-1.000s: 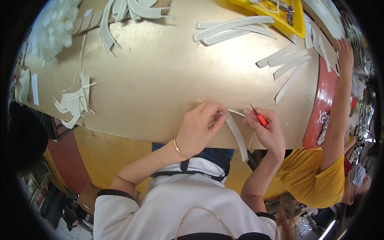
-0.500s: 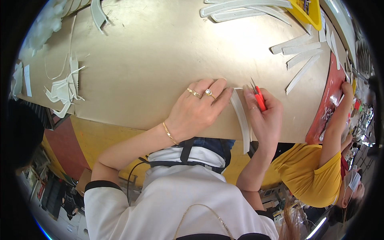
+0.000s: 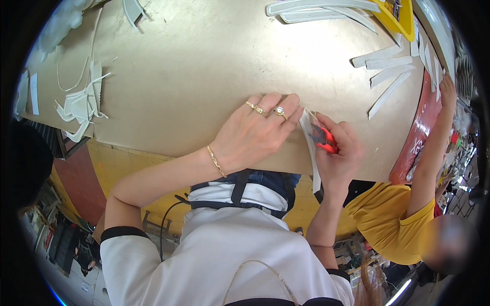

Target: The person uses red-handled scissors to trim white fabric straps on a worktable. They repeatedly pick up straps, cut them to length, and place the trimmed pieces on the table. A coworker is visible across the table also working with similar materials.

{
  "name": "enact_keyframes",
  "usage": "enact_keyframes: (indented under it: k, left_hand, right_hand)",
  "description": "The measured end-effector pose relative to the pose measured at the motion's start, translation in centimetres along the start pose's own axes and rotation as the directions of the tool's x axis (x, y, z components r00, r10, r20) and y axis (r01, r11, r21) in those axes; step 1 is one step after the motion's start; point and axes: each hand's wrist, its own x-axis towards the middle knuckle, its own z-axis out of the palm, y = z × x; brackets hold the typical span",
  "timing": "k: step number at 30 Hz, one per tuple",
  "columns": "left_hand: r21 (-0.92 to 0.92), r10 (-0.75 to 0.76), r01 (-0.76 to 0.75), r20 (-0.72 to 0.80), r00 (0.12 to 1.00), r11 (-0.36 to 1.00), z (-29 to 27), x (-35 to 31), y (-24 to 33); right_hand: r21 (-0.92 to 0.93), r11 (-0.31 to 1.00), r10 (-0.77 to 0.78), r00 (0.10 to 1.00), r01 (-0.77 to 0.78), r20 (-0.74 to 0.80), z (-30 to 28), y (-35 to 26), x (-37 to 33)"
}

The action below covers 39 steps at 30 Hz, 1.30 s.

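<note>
My left hand, with rings and a bracelet, lies on the table with its fingers bent. Its thumb and forefinger pinch the far end of a narrow, curved white strip. That strip runs toward me and hangs past the table's near edge. In my right hand is a pair of small snips with red handles and dark blades. The blades point left and lie against the strip's right side, just below its far end. A thin pale thread or edge shows between the fingertips of both hands.
Several pale curved strips lie at the far right, below a yellow bin. White scraps are heaped at the left. A red printed sheet covers the right edge, where a co-worker in a yellow shirt reaches across.
The snips have swung from pointing away to pointing left, onto the strip. My left hand has shifted slightly right and away. The co-worker's hand has reached farther across the table.
</note>
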Motion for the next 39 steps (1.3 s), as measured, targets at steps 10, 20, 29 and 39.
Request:
enact_keyframes:
  k: [10, 20, 29, 39]
  left_hand:
    - [0.118, -0.023, 0.024, -0.007, 1.000, 0.993, 0.0, 0.1, 0.3]
    - [0.192, -0.017, 0.030, -0.068, 0.998, 0.981, 0.4, 0.2, 0.4]
    - [0.193, -0.013, 0.023, -0.050, 0.999, 0.981, 0.3, 0.2, 0.5]
    - [0.216, -0.014, 0.020, -0.030, 0.999, 0.976, 0.3, 0.1, 0.6]
  right_hand:
    - [-0.037, 0.996, -0.084, 0.996, 0.085, 0.030, 0.9, 0.4, -1.2]
    - [-0.329, 0.891, -0.310, 0.949, 0.313, 0.061, 1.0, 1.7, -1.5]
    - [-0.389, 0.834, -0.387, 0.918, 0.391, 0.091, 0.3, 2.5, -1.1]
    - [-0.384, 0.821, -0.421, 0.902, 0.423, 0.093, 0.6, 2.9, -1.1]
